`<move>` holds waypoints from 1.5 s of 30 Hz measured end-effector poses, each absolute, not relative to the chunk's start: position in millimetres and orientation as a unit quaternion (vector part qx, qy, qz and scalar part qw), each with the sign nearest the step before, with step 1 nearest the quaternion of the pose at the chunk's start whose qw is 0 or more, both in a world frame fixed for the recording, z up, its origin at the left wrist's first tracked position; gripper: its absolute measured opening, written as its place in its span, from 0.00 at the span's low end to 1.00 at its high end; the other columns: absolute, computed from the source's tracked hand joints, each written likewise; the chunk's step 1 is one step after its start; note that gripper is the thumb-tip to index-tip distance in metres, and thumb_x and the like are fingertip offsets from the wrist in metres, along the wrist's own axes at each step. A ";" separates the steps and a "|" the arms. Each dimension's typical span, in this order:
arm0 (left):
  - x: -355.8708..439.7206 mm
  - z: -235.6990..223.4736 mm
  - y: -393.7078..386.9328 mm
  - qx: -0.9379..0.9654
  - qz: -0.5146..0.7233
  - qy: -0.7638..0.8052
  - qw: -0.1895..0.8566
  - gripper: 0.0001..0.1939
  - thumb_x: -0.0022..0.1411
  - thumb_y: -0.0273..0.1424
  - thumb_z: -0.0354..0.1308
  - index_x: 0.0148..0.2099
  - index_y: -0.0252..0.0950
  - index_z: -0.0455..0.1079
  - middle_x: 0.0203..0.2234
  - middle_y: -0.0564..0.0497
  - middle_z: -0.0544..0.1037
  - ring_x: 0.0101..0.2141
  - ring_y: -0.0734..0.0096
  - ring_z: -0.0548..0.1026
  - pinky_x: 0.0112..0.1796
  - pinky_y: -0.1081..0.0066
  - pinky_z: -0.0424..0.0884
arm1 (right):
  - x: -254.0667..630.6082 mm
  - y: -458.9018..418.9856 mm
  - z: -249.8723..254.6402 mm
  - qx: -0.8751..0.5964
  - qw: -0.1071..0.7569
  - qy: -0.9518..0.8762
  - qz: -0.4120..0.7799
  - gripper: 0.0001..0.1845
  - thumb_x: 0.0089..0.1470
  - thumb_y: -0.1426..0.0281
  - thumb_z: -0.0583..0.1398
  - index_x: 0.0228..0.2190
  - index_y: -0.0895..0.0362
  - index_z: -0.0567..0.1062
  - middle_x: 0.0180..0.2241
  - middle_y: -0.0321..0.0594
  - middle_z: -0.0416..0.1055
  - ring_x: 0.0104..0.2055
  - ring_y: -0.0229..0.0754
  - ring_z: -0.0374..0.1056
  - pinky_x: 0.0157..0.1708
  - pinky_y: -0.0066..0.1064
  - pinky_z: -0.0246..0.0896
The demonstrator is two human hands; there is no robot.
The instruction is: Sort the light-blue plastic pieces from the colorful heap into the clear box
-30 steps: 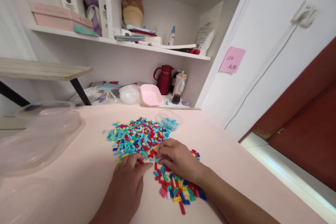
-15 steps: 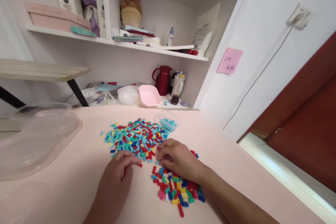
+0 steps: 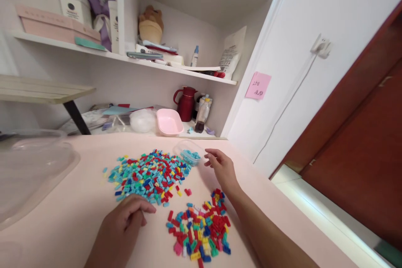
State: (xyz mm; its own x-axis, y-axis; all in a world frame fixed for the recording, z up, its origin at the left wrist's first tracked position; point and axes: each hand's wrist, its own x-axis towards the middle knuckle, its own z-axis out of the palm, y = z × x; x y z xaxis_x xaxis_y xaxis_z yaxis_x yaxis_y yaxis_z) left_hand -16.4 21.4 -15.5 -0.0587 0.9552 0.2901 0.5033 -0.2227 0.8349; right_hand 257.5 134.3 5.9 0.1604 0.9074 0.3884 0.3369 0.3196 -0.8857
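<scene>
My left hand (image 3: pixel 124 222) rests on the pink table at the near edge of a big heap of small toy building bricks (image 3: pixel 150 173), mostly light blue mixed with red, yellow and green. Its index finger reaches forward, apart from the thumb, and I see nothing held. My right hand (image 3: pixel 221 169) hovers just right of a clear plastic tub (image 3: pixel 177 146) that holds light blue bricks (image 3: pixel 190 157). Those fingers are spread with nothing visible between them. A smaller pile of mixed bricks (image 3: pixel 201 230), largely red, lies below my right forearm.
Clear plastic lids or trays (image 3: pixel 34 171) lie at the left. Along the back stand a pink basin (image 3: pixel 169 122), a dark red jug (image 3: pixel 186 104) and a bottle (image 3: pixel 202 115). A wooden stand (image 3: pixel 44 90) juts in from the left.
My right hand has moved from between the two piles up and away to the tub, its fingers now spread. The view has shifted; my left hand stays by the heap.
</scene>
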 end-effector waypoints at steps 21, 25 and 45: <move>-21.9 -5.5 25.6 0.633 0.420 0.607 0.234 0.13 0.57 0.30 0.47 0.34 0.41 0.73 0.35 0.52 0.76 0.38 0.66 0.74 0.40 0.67 0.69 | 194.9 67.3 11.0 -0.309 0.143 -0.940 0.019 0.30 0.52 0.79 0.57 0.55 0.44 0.65 0.53 0.42 0.64 0.50 0.48 0.60 0.47 0.39 0.54; -19.3 -7.0 24.4 0.678 0.362 0.598 0.228 0.15 0.59 0.28 0.44 0.36 0.41 0.74 0.35 0.52 0.75 0.38 0.67 0.74 0.40 0.67 0.69 | 207.3 73.5 14.4 -0.338 0.163 -0.926 0.046 0.22 0.56 0.77 0.54 0.50 0.49 0.71 0.45 0.42 0.70 0.46 0.44 0.63 0.46 0.35 0.56; -17.0 -13.4 23.8 0.746 0.298 0.574 0.159 0.19 0.60 0.26 0.43 0.44 0.41 0.74 0.39 0.49 0.72 0.39 0.66 0.74 0.42 0.64 0.69 | 207.1 72.1 11.4 -0.314 0.177 -0.930 0.063 0.17 0.54 0.79 0.54 0.44 0.52 0.72 0.41 0.40 0.71 0.43 0.42 0.64 0.45 0.34 0.57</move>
